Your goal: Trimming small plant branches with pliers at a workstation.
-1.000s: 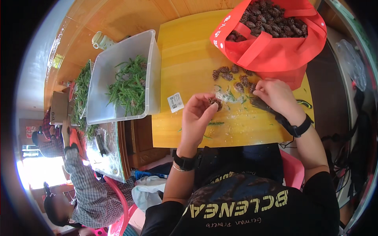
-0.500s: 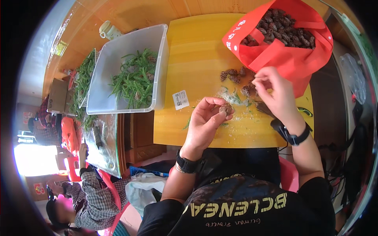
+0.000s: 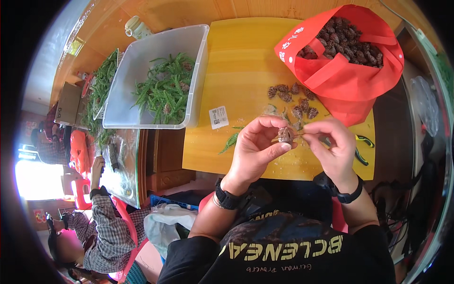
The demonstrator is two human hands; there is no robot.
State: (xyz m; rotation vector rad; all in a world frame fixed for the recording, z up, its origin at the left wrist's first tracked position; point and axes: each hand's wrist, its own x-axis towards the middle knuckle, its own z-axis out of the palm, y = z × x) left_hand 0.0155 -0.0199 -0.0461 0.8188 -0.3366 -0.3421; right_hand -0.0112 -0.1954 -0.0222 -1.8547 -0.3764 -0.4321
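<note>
The left hand [image 3: 250, 150], fingers curled nearly closed, pinches 1 pine cone [image 3: 285, 136] between thumb and fingertips above the near part of the yellow tabletop [image 3: 241, 61], while the right hand [image 3: 337, 146] pinches a thin, wire-like strand [image 3: 299, 135] at the cone's right side. Just beyond the hands lie several loose cones [image 3: 284, 96], near a red bag [image 3: 362, 92] filled with more. To the left, a translucent bin [image 3: 124, 92] holds green sprigs [image 3: 163, 92] and a few cones, and a tool with black-and-green handles [image 3: 361, 157] rests just beside the right hand.
</note>
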